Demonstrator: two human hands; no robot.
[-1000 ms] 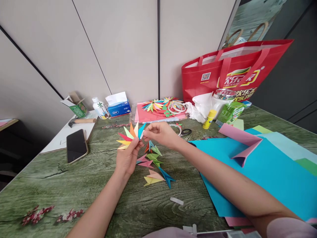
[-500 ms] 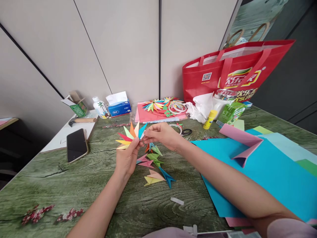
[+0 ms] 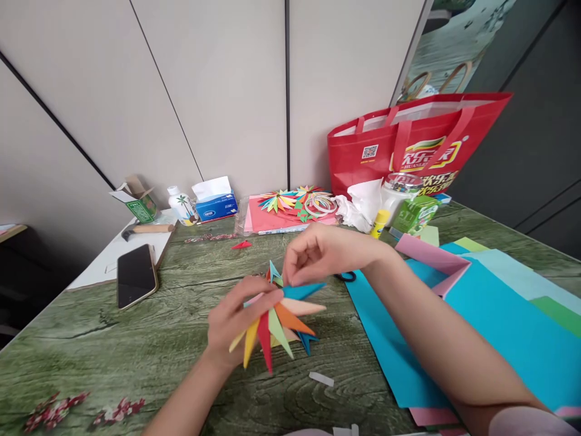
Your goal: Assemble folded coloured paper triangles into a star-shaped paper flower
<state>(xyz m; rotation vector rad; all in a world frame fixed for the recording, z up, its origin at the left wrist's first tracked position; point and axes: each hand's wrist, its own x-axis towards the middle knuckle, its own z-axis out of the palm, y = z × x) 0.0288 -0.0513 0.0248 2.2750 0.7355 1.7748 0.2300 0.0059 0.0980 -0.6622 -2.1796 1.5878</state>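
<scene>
A fan of multicolored folded paper (image 3: 278, 327) is held over the table (image 3: 136, 345), left of a large blue sheet (image 3: 521, 339), clamped in the grip of a person's left hand (image 3: 236, 315). The right hand (image 3: 318, 257), fingers bunched, is at the fan's blue point (image 3: 303, 292) (whether they pinch it cannot be told). A phone (image 3: 135, 278) lies well left of the sheet; a red bag (image 3: 356, 160) stands behind the sheet.

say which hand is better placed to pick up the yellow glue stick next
Probably the right hand: it is nearer the yellow glue stick, while the left hand grips the multicoloured paper fan. Whether the right one also holds something is unclear.
</scene>
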